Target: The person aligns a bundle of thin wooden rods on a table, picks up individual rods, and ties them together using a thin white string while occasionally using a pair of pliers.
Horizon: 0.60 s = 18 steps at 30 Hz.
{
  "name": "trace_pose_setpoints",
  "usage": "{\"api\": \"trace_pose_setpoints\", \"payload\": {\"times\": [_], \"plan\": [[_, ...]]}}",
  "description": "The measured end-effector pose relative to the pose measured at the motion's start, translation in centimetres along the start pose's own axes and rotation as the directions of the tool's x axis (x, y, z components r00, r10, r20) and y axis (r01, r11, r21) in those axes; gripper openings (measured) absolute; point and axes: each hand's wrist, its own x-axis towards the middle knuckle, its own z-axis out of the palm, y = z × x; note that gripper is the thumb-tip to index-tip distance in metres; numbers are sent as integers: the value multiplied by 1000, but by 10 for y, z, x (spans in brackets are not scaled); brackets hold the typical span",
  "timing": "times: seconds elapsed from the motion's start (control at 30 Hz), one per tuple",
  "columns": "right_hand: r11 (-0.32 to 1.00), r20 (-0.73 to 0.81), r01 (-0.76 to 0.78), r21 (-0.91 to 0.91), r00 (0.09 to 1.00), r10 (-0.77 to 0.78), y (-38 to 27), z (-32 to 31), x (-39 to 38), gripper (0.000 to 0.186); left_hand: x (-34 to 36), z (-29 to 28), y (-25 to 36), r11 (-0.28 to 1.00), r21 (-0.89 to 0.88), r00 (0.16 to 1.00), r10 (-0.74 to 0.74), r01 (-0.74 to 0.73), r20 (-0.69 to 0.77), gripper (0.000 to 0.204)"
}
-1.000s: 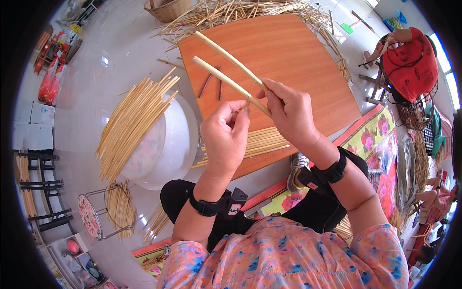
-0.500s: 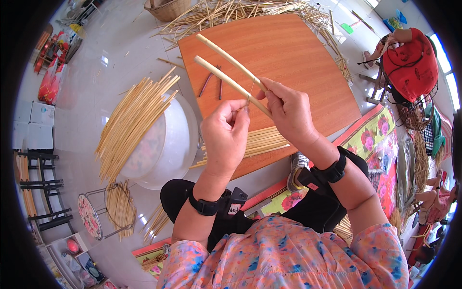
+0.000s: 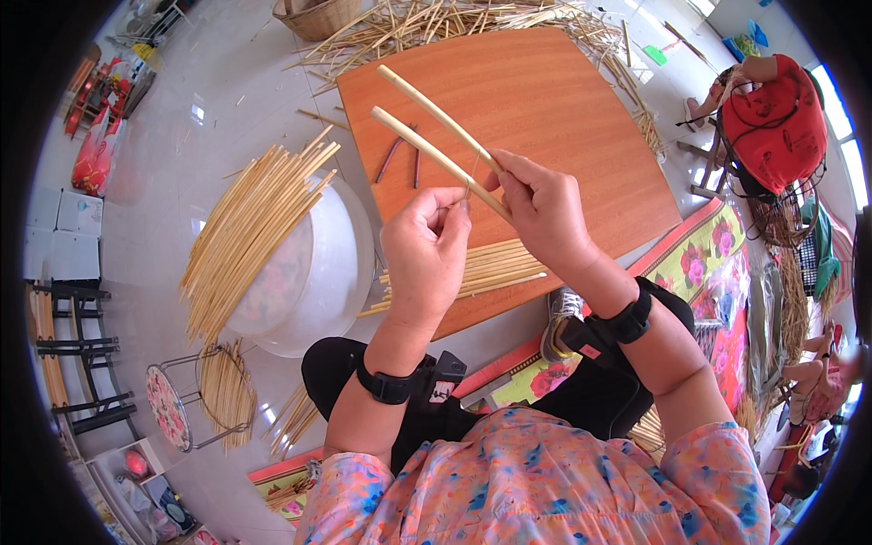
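Observation:
Two pale, peeled stalks slant over the table, gripped near their lower ends by my right hand (image 3: 542, 202). The nearer stalk (image 3: 420, 145) is thicker; the farther stalk (image 3: 436, 113) runs beside it with a gap at the upper ends. A thin thread (image 3: 476, 165) spans the two stalks. My left hand (image 3: 427, 241) is closed in a pinch at the thread's lower end, against the nearer stalk. Beyond the stalks lies a dark tool with two thin legs (image 3: 417, 168), partly covered. A row of stalks (image 3: 498, 270) lies on the near table edge.
The wooden table (image 3: 581, 109) is in front of me. On its left, a bundle of stalks (image 3: 259, 232) rests across a translucent white tub (image 3: 341, 263). Loose stalks (image 3: 436, 32) and a wicker basket (image 3: 318, 16) are beyond the table. Other people sit at the right.
The two stalks and my right hand have shifted very slightly. My left hand keeps its pinch in nearly the same place.

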Motion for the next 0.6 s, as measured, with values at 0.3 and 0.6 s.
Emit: {"api": "trace_pose_setpoints", "payload": {"times": [0.3, 0.6], "plan": [[963, -122, 215, -162, 964, -236, 8, 6, -2, 23, -1, 0, 5, 1000, 13, 1000, -19, 19, 17, 12], [995, -187, -95, -32, 978, 87, 14, -12, 15, 21, -4, -1, 5, 999, -15, 998, -38, 39, 51, 11]]}}
